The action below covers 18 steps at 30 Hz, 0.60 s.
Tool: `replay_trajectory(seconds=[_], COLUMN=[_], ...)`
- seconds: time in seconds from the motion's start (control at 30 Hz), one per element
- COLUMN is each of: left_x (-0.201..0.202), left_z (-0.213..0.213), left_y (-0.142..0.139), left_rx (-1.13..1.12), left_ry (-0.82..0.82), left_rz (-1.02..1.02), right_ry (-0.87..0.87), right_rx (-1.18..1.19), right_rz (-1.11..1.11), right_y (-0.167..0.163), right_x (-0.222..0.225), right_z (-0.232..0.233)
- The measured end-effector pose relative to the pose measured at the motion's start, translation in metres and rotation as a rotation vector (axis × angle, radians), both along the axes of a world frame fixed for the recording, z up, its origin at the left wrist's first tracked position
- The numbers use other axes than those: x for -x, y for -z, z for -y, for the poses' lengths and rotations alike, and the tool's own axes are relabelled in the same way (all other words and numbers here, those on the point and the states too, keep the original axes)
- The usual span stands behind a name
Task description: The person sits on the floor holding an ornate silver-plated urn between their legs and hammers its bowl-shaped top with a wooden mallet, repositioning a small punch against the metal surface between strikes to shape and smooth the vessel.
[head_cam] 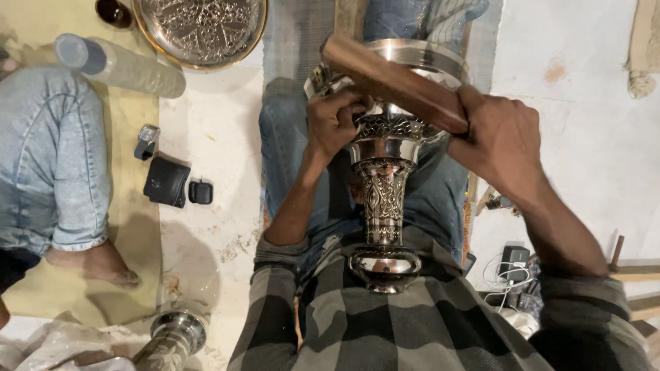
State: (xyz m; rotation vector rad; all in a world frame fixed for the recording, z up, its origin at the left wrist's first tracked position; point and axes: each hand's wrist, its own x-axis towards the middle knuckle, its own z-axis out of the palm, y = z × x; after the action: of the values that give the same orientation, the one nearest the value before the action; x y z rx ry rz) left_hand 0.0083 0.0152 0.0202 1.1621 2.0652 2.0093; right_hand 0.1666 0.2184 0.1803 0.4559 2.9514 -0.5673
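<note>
1. Vase (383, 199), shiny and silver, lies across the person's lap, foot end close to the belly.
2. Left hand (335, 122) has its fingers pinched together on the vase's neck.
3. Right hand (500, 141) is wrapped tight around a wooden block (393, 82) above the bowl.
4. A slip of the block could hit those pinching fingers or dent the metal.
5. Farther off lie a black wallet (166, 182), a plastic bottle (118, 65) and a carved metal plate (201, 29); another person's leg (51, 154) crowds the floor

A floor-level metal craft workshop: an engraved silver metal vase (383, 199) lies on a seated person's lap, an embossed round metal tray (201, 29) up-left of it, another engraved vase (172, 338) down-left, on dusty white floor (206, 137).
</note>
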Motion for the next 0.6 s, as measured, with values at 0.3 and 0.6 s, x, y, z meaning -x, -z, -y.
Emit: replay_trajectory(seconds=[0.3, 0.6], left_x=[-0.016, 0.012], left_z=[-0.001, -0.017], left_y=[-0.029, -0.029], left_rx=[-0.531, 0.083], left_ry=[0.014, 0.261], left_rz=[0.698, 0.233], right_ry=[0.785, 1.054], right_rx=[0.971, 0.866], right_rz=[-0.621, -0.314], right_y=[0.135, 0.176], right_x=[-0.079, -0.170], right_z=[0.048, 0.103])
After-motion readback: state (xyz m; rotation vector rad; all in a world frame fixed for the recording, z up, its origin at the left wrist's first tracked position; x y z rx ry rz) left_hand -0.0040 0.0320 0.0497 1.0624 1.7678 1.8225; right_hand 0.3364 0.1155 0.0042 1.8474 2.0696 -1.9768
